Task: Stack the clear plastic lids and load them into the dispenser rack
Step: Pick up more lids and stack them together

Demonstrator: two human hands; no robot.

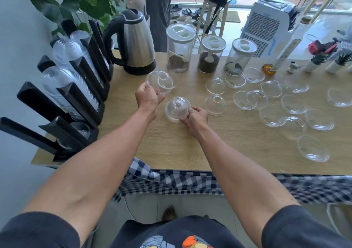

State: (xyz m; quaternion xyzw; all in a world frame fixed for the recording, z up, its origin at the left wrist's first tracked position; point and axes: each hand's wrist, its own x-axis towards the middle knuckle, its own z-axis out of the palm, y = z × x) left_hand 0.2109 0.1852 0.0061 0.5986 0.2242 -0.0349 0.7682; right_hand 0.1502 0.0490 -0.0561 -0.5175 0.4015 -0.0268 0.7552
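My left hand (147,97) grips a clear dome lid (159,82), held tilted a little above the wooden table (171,148). My right hand (196,119) pinches the rim of a short stack of dome lids (177,107) that stands on the table right of my left hand. Several loose clear lids (293,104) lie scattered over the right half of the table, some dome up, some upside down. The black dispenser rack (62,99) stands along the left edge, its slots holding long stacks of clear lids.
A steel kettle (136,41) stands at the back left, beside three glass jars (210,54) with white tops. A bottle (285,51) and small potted plants (327,62) stand at the back right. Checked cloth (190,183) hangs under the near edge.
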